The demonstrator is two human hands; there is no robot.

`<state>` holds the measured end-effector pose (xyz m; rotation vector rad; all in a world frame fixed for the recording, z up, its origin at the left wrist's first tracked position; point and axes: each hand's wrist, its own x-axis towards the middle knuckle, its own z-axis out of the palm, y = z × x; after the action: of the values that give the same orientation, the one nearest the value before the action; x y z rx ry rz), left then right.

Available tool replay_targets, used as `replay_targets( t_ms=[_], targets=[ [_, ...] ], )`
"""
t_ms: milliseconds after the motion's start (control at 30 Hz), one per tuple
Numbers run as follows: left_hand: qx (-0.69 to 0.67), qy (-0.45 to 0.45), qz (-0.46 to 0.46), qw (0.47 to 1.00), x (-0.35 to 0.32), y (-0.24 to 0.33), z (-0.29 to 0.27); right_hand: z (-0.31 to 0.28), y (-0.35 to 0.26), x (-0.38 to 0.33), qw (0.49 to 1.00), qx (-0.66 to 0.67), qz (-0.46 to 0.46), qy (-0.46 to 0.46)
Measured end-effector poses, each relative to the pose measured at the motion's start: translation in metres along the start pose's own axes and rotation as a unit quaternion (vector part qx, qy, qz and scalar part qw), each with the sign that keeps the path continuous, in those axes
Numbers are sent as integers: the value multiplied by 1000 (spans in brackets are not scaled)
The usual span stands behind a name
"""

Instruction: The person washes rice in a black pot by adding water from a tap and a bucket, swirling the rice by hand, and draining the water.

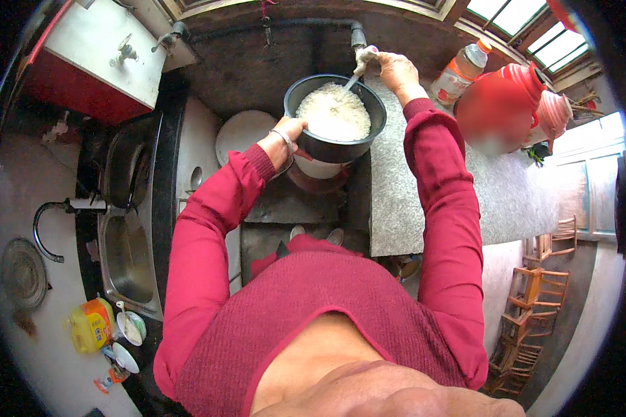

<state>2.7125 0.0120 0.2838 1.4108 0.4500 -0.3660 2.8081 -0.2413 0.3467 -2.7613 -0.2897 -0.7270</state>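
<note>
My left hand grips the left rim of a dark round pot, its fingers closed on the edge. White rice fills much of the pot, with cloudy liquid around it. Above the pot's far right rim, a wall tap comes down from a grey pipe. The fingers of my right hand are closed on the tap's handle. A whitish stream or strip runs from the tap down to the pot; I cannot tell which. Below the pot, a pale bucket-like container is partly hidden.
A grey countertop lies to the right, with a bottle and red containers at its back. A double metal sink is at the left, near a yellow jug. A white round lid or basin sits behind my left wrist.
</note>
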Motion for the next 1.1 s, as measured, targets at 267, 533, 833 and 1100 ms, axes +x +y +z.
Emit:
replay_targets(
  t_ms=[267,533,833,1100],
  targets=[
    [-25,9,-17,1000,10,6,3,4,14,19,1000,-4,-15,-5],
    [-28,7,-29,999,31,15,-2,9,15,39,1000,-4,-26,-14],
    [-26,28,-40,998,62,34,-9,16,16,70,999,-10,-36,-21],
    [-23,24,-48,998,73,58,-10,22,17,99,999,-10,-42,-29]
  ],
)
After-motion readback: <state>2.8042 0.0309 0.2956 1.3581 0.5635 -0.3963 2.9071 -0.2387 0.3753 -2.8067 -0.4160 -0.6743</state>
